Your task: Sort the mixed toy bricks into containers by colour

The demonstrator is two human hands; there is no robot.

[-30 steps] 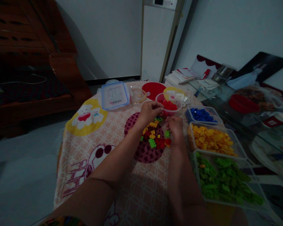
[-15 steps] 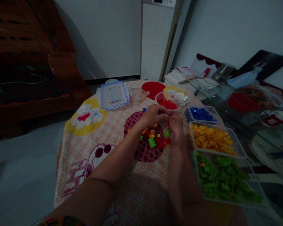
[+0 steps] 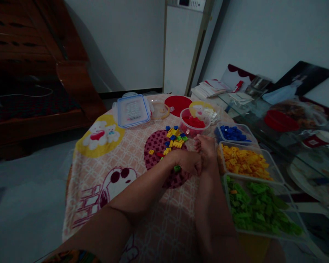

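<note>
My left hand [image 3: 188,161] reaches over the right part of the dark pink checked circle, fingers bent down against my right wrist; what its fingertips hold, if anything, is hidden. My right hand [image 3: 204,145] is curled just in front of the round tub of red bricks [image 3: 194,122], and nothing can be made out in its fingers. Yellow, blue and green bricks [image 3: 176,138] lie in a loose cluster beyond my left hand. A single yellow brick [image 3: 151,152] lies left of them, and a green brick [image 3: 177,168] shows beneath my left hand.
Along the right edge stand boxes of blue bricks [image 3: 234,133], yellow bricks [image 3: 244,161] and green bricks [image 3: 263,210]. A blue-rimmed lid [image 3: 133,110] lies at the back left of the patterned tablecloth [image 3: 98,175]. A glass table with clutter is further right.
My left hand has moved down and towards me, from the red tub to beside my right wrist. It now covers the red bricks and uncovers the yellow and blue cluster. My right hand stays near the tub.
</note>
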